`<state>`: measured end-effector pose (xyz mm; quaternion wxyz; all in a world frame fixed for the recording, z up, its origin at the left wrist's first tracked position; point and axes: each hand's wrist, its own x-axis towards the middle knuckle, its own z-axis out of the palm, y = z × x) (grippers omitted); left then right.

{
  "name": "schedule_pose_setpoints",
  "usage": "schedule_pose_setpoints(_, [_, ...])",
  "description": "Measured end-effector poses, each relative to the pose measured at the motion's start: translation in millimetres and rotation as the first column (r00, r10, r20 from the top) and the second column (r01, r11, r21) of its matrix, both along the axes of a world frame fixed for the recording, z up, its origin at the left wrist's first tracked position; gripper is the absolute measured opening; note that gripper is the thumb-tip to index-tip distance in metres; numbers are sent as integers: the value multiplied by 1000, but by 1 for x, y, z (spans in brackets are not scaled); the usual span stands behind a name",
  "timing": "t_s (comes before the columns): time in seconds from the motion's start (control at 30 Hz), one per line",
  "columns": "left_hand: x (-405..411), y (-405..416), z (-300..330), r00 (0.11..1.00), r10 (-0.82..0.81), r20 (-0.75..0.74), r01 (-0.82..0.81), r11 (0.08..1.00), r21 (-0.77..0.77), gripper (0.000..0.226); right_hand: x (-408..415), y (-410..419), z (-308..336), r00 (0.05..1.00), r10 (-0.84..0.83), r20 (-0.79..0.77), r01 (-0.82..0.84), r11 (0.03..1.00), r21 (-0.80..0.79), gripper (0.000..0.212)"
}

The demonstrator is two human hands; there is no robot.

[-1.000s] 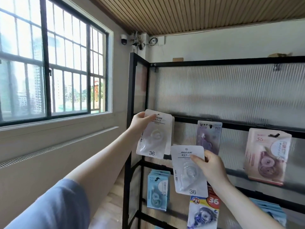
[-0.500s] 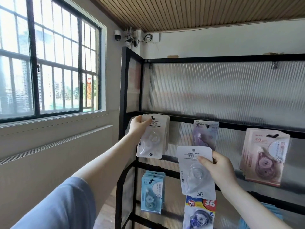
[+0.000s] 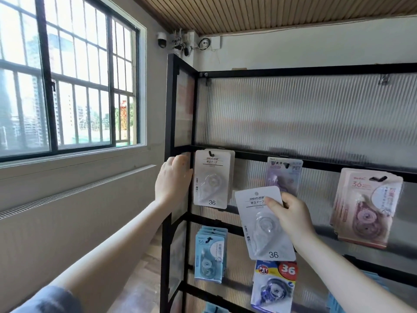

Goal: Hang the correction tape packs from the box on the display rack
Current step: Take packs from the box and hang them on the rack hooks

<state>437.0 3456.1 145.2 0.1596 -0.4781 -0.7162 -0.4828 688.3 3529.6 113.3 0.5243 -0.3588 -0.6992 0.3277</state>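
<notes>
two flat glossy blister packs: right grip (image 3: 291, 213) pinches one (image 3: 264, 224); left grip (image 3: 172, 179) relaxed beside hung pack (image 3: 212, 179).

Looks like a small stationery shop corner: a black metal display rack (image 3: 293, 73) backed with ribbed plastic panels, carded correction tape packs (image 3: 212, 179) hanging on hooks in sorted rows, and security cameras (image 3: 162, 39) up under the slatted ceiling.
</notes>
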Motion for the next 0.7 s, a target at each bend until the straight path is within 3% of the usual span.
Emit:
schedule_pose_setpoints(0.1, [-8, -13, -14, 971, 55, -234, -87, 988, -129, 29, -13, 0, 7, 1000, -3, -9, 3, 1000, 29, 5])
schedule_pose_setpoints(0.27, [-17, -47, -40, 913, 113, -393, -221, 945, -242, 29, -43, -7, 30, 999, 7, -42, -5, 998, 56, 15])
schedule_pose_setpoints(0.4, [-18, -71, -49, 915, 114, -387, -242, 922, -303, 31, -70, -11, 50, 998, 30, -63, -24, 996, 91, 26])
schedule_pose_setpoints(0.7, [-28, -99, -70, 918, 138, -373, -286, 881, -378, 34, -115, -1, 82, 995, 18, -100, -5, 992, 129, 29])
